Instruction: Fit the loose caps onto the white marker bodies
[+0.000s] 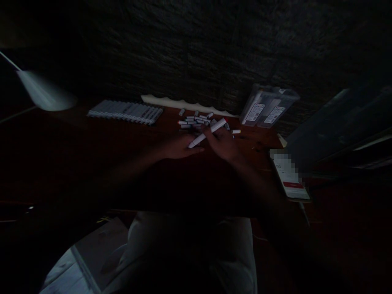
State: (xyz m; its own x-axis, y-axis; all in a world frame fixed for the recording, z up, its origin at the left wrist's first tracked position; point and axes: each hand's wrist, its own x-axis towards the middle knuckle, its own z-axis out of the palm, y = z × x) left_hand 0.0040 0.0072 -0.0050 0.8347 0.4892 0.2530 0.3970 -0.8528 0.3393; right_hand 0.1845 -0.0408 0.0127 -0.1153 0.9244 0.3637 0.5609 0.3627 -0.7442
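Observation:
The scene is very dark. A white marker pen (pixel 207 133) lies slanted between my two hands over a reddish-brown table (pixel 92 143). My left hand (pixel 180 148) closes on its lower end. My right hand (pixel 223 143) grips its upper part with curled fingers. Just behind my hands sits a loose heap of several small marker caps and pieces (pixel 197 120). One stray white piece (pixel 236 131) lies right of my right hand.
A neat row of several white markers (pixel 125 112) lies at the back left. Two clear plastic boxes with labels (pixel 267 108) lean against the dark wall. A lit phone (pixel 289 175) rests at the right. A lamp (pixel 43 94) stands far left.

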